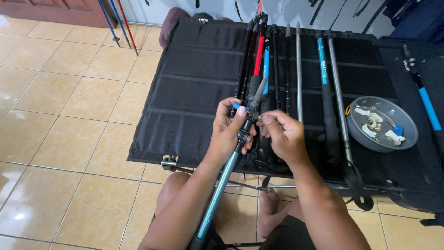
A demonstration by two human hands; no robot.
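Near the centre of the frame the left hand (pixel 230 132) is clenched around a teal trekking pole (pixel 221 190), its grip wrapped just below the pole's clamp lock (pixel 245 121), with the thumb pressed up beside a small blue part at the top of the clamp. The pole's shaft runs down and to the left toward the bottom edge, between the person's knees, while its darker upper section points up toward the middle of the frame. The right hand (pixel 283 134) sits just beside the clamp, thumb and forefinger pinched together on something small at the lock; it is too small to tell what it is, perhaps a screw or a pin. By the look of it, the step in hand is work on the lock's fastening, and the next move would call for steady fingertip control while the left hand holds the shaft from turning. Behind the hands a black fabric cot (pixel 194 83) serves as the surface, carrying a row of other poles (pixel 298 69) lying side by side in the upper centre. At the right a round grey tray (pixel 357 132) holds small white and blue parts. More poles lean in the upper left corner above the tiled floor (pixel 64 129).
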